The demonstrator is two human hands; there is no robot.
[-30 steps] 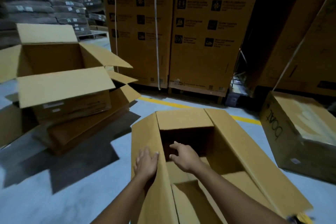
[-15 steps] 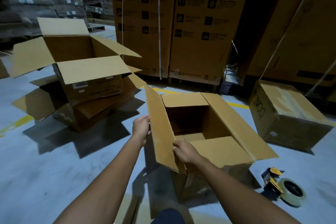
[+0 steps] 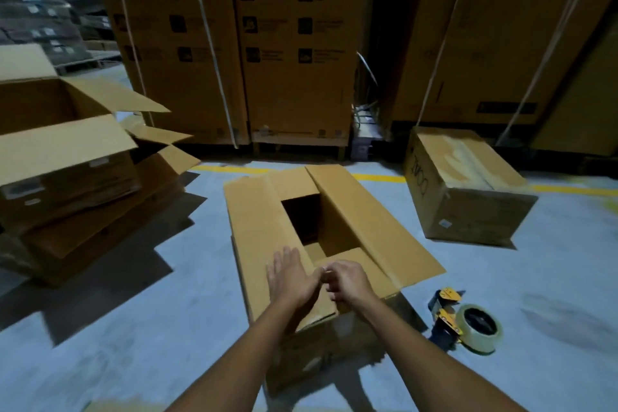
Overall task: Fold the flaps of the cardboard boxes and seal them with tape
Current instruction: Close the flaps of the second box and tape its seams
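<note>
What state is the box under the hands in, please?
The box is half shut: its left flap lies flat under the left hand, its right flap splays outward, interior visible.

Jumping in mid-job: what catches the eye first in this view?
The half-open cardboard box at centre, with the left hand flat on its left flap and the right hand beside it at the flap's edge. A tape dispenser lies on the floor to its right, and a sealed box stands behind that.

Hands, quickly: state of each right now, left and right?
Left hand: open, flat on the box's left flap.
Right hand: fingers curled at that flap's edge; grip cannot be told.
</note>
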